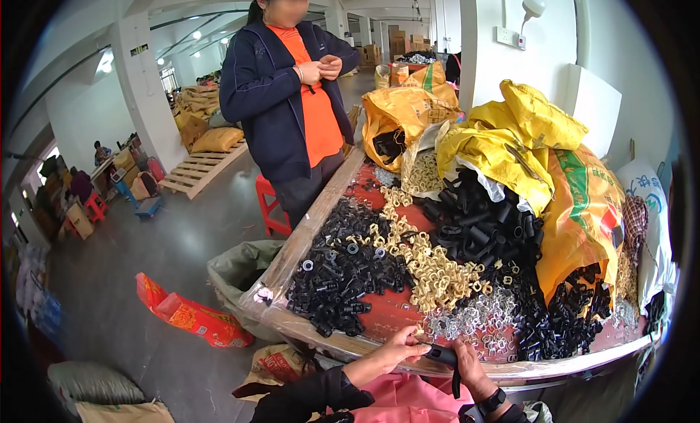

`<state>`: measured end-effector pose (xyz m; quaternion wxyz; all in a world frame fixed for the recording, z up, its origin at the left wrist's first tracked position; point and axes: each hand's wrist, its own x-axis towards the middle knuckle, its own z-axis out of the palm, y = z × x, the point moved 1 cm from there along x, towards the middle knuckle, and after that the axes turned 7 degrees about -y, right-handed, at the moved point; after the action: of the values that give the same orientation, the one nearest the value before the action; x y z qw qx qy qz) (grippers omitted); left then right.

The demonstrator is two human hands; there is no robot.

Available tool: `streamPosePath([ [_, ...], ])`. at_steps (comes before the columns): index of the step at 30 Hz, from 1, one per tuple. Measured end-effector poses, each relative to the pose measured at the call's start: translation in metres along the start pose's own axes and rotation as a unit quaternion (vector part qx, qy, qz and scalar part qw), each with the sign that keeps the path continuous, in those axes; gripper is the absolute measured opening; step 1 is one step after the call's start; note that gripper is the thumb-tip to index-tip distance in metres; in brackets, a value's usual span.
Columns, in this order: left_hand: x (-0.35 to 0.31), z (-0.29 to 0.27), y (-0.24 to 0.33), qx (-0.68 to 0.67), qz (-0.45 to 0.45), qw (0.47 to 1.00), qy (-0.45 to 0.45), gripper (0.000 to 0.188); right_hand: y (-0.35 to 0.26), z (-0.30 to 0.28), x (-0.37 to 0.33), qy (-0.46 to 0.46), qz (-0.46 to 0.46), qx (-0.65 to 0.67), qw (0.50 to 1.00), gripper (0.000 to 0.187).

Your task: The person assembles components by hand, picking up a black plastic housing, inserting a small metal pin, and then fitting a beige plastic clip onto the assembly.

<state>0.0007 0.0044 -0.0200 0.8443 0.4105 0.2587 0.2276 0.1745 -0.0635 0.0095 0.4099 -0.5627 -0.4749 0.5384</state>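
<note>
At the near edge of the table [321,204], the left hand [397,348] and right hand [467,361] meet over a short black tube [442,356]. The tube lies across the right hand, whose fingers curl around its far end so that most of that end is hidden; the near end sticks out toward the left hand. The left hand's fingers are pinched together at their tips just beside the tube's free end, by a small yellowish ring [419,333], though it is too small to tell whether they grip it. A dark strap hangs down from the right hand.

On the table just beyond the hands lie heaps of clear rings [474,317], yellowish rings [437,273], small black parts [339,270] and black tubes [477,219] spilling from yellow sacks [525,139]. Another person in a dark jacket [262,88] stands at the far left side of the table, hands together at the chest.
</note>
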Motion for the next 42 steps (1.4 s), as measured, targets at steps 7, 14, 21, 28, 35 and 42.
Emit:
streamPosePath([
  [7,-0.006,0.015,0.007,0.066,-0.009,0.998,0.016,0.074,0.012,-0.003,-0.004,0.001,-0.063,-0.070,0.996,0.038],
  [14,-0.001,0.019,0.041,0.062,0.019,0.998,0.002,0.074,0.016,0.000,0.014,0.011,-0.030,0.049,0.998,0.040],
  [21,0.007,0.013,0.040,-0.024,0.003,1.000,0.008,0.082,-0.029,-0.002,0.018,-0.133,-0.157,0.066,0.976,0.053],
  [28,0.008,0.022,0.032,-0.017,0.006,1.000,0.007,0.078,-0.028,-0.006,0.023,-0.288,-0.231,0.003,0.930,0.081],
  [35,0.005,0.026,0.026,0.018,0.005,1.000,0.001,0.067,-0.022,0.000,0.011,-0.239,-0.140,0.208,0.938,0.084],
  [42,0.008,0.030,0.034,-0.045,0.066,0.994,0.079,0.048,-0.032,0.001,-0.001,-0.218,-0.150,0.178,0.948,0.078],
])
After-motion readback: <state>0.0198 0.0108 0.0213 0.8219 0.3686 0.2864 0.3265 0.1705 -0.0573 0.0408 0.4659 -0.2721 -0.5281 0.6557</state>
